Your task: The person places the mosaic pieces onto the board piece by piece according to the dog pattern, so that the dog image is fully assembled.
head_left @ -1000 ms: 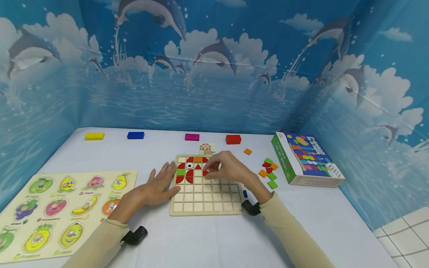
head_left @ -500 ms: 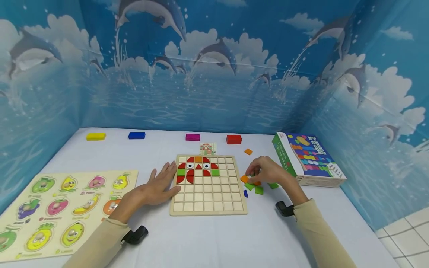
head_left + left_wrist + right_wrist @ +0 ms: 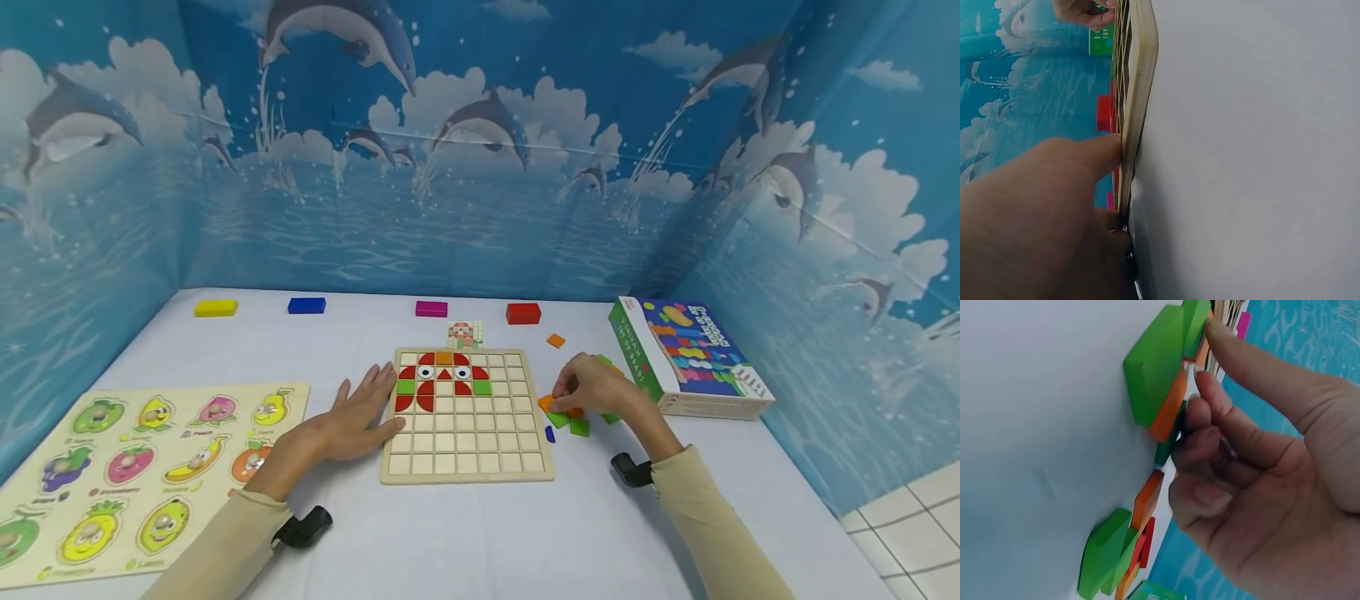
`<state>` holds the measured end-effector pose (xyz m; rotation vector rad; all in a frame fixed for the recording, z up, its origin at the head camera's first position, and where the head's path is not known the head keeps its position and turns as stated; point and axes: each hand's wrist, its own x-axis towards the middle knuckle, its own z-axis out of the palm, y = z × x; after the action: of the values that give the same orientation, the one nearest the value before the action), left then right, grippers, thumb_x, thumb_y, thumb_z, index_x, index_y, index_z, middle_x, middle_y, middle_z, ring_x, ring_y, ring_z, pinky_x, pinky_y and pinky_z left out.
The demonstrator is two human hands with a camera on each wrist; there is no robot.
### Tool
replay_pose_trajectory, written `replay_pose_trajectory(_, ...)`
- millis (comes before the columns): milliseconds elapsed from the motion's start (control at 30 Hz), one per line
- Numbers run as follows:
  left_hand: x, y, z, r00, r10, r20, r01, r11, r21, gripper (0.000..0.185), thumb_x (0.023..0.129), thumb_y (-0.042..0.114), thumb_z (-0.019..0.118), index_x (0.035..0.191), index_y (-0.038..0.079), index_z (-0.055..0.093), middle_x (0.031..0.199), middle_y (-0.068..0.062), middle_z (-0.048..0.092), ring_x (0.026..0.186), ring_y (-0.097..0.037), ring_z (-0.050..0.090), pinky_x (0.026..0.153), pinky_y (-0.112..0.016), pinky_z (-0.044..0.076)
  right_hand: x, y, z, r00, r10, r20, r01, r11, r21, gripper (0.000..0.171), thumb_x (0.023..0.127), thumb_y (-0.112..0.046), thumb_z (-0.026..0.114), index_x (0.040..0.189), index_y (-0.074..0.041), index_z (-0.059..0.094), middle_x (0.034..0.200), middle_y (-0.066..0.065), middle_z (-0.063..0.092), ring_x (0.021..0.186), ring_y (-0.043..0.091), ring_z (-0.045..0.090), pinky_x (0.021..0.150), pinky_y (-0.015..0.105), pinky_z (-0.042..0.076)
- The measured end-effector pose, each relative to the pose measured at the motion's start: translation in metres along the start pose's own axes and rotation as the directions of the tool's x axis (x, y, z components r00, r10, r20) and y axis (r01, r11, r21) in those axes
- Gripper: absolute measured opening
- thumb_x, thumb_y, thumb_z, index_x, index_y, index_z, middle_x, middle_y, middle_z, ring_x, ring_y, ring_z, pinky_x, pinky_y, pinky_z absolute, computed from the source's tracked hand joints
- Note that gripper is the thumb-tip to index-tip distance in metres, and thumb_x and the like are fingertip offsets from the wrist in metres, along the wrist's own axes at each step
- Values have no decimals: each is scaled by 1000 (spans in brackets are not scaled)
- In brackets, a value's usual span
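A wooden grid board [image 3: 468,454] lies mid-table with red, orange, green and eye-patterned tiles in its upper left cells. My left hand [image 3: 348,421] rests along its left edge, fingers stretched out, thumb on the rim. To the board's right, my right hand [image 3: 592,385] reaches down to a loose pile of tiles, partly covering it. In the right wrist view its fingers curl, with the thumb near a green tile [image 3: 1157,369] and an orange tile [image 3: 1171,406]. Something small and red shows among the fingers; whether they grip it is unclear.
A small pattern card [image 3: 466,334] lies behind the board. Yellow [image 3: 216,308], blue [image 3: 307,306], magenta [image 3: 431,309] and red blocks [image 3: 523,313] line the back. A fruit puzzle board [image 3: 153,483] lies left, a game box [image 3: 686,358] right. A blue piece [image 3: 551,434] sits beside the grid.
My right hand has moved right, from the grid board to the loose tiles, shifting some of them leftwards. Eye, red and green tiles on the grid are now uncovered. My left hand stays put.
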<state>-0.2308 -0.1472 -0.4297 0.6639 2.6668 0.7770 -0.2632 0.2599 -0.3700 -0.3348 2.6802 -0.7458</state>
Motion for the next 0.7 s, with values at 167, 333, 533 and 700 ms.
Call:
replay_pose_trajectory(167,0,2,0,1000,-6,0,6,1000,-4,92,109,49,55,173,4,8,181,-17,2,167,-38,-6,130,-66,-9,-2,-3,2,1000,22,-7,-22,1000,-6,20,88,-17,92,89,-4,76,79,3,68,73,17,57,66,29,49)
replay_pose_trajectory(333,4,-2,3,1000,-22,0,22,1000,17,91,109,46,56,173,5,7,182,-14,1,168,-37,-6,130,-65,-9,-3,-8,5,999,46,-16,-46,998,-35,26,83,-17,95,87,-4,74,76,4,64,69,16,55,62,28,44)
replay_pose_trajectory(533,5,-2,3,1000,-24,7,24,999,25,91,109,48,55,173,6,6,182,-13,0,168,-35,-7,131,-65,-9,-4,-11,9,994,95,-49,-96,995,-30,25,83,-16,95,86,-4,74,76,5,65,69,17,56,60,27,45)
replay_pose_trajectory(700,3,-3,3,1000,-27,7,27,999,22,91,109,49,55,173,6,6,182,-13,0,168,-35,-7,131,-64,-9,-3,-11,13,993,81,-85,-83,996,-21,24,85,-17,94,87,-4,74,77,5,64,69,17,57,60,27,45)
